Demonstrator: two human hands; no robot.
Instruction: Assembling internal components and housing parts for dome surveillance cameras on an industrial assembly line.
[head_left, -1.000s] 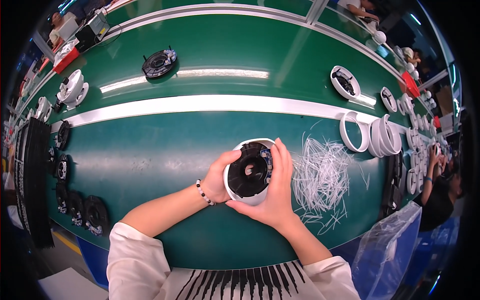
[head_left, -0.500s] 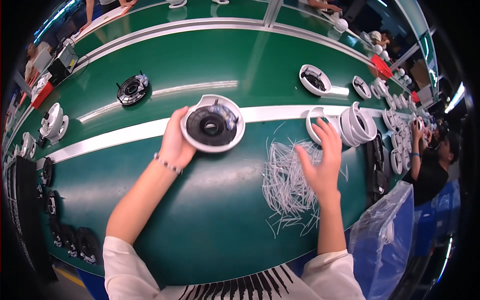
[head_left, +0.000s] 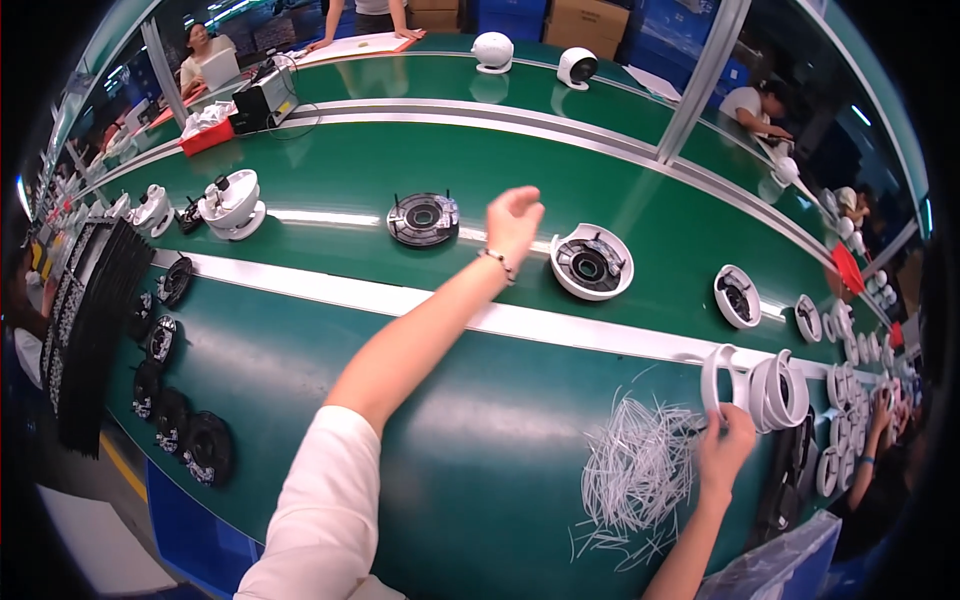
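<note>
Left hand: fingers were loosely bent, partly open, over the far green surface.
Right hand: fingertips met the lower edge of a white ring; gripping or merely touching, I couldn't tell.
White shell: lay just right of the left hand, cradling a black disc.
White strips: lay heaped beside the right hand.

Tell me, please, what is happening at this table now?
The person's left hand, with nothing visible in it, is above the far green surface, between a black round part and a white shell with a black insert. The right hand is at the lower edge of a white ring; I cannot tell if its grip is closed. A pile of thin white strips lies beside that hand.
</note>
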